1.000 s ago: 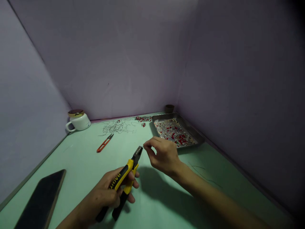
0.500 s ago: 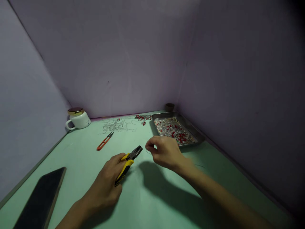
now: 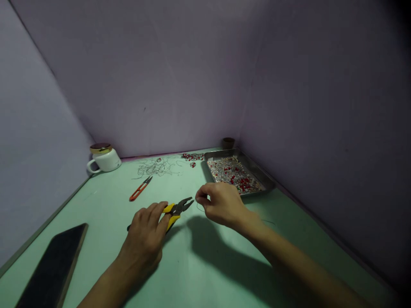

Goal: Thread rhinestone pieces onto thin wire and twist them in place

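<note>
My left hand (image 3: 146,235) is wrapped round the yellow and black handles of a pair of pliers (image 3: 180,207). The jaws of the pliers are parted and point right, close to the fingertips of my right hand (image 3: 223,203). Those fingertips are pinched on a thin wire (image 3: 199,208), which curves out below them. A tiny bit shows at the pinch beside the jaw tips, too small to make out. Whether the jaws touch it I cannot tell.
Behind my right hand stands a metal tray (image 3: 257,169) of red, silver and gold beads. Orange thread snips (image 3: 140,189), a wire tangle (image 3: 156,167) and beaded pieces (image 3: 192,157) lie farther back. A white mug (image 3: 107,161), a dark phone-like slab (image 3: 53,265) and a small pot (image 3: 228,143) stand around.
The pliers have turned in my left hand and their jaws have opened wider, with the tips nearer to my right fingertips. My right hand has hardly moved.
</note>
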`<state>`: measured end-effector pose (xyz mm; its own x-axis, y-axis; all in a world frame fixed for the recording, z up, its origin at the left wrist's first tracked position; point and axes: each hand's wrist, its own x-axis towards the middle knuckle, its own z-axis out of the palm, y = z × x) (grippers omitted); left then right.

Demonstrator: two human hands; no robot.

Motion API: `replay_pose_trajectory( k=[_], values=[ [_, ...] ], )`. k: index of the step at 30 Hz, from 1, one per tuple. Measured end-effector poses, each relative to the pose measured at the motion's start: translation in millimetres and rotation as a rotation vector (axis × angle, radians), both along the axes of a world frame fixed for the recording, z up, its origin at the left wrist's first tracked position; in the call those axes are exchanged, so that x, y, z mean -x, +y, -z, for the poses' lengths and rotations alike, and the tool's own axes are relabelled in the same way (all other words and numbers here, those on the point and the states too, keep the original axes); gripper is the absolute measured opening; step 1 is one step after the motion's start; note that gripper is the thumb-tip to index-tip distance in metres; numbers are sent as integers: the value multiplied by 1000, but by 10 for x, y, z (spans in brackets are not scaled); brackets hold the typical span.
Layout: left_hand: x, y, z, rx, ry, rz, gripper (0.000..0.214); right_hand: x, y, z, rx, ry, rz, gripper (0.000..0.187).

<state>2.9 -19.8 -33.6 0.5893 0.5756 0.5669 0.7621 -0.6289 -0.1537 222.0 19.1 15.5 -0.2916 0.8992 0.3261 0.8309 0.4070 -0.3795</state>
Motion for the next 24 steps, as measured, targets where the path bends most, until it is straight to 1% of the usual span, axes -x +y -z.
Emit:
replay_pose_trajectory(
  k=[3, 5, 7, 8, 9, 10, 12, 14, 16, 17, 19, 22, 24],
  values=[
    [-2, -12, 14, -56, 150, -85, 43, 24, -20, -13, -8, -47, 23, 18],
    [-20, -29, 16, -62, 161, -105, 44, 41, -33, -13, -38, -97, 30, 17],
    [-47, -50, 5, 15, 102, -111, 48, 54, -36, 5, -88, -145, 30, 15],
    [-62, -61, -9, 106, 35, -103, 50, 58, -32, 20, -120, -156, 34, 14],
    [-76, -73, -29, 238, -61, -84, 54, 60, -26, 36, -153, -155, 40, 14],
    [-88, -85, -54, 405, -179, -50, 57, 60, -17, 53, -181, -138, 44, 14],
    [-104, -114, -110, 790, -453, 53, 62, 57, 4, 81, -212, -65, 48, 14],
    [-110, -145, -159, 1125, -721, 161, 60, 53, 25, 96, -213, 11, 36, 13],
    [-114, -171, -189, 1339, -934, 218, 54, 53, 42, 105, -220, 48, 21, 14],
    [-118, -180, -196, 1408, -1015, 220, 51, 55, 47, 109, -233, 50, 13, 14],
    [-131, -188, -199, 1488, -1124, 205, 45, 61, 54, 124, -270, 41, -4, 16],
    [-151, -179, -193, 1522, -1206, 203, 36, 70, 55, 160, -318, 24, -19, 17],
    [-157, -169, -193, 1529, -1222, 211, 33, 74, 51, 182, -329, 21, -21, 17]
  ],
)
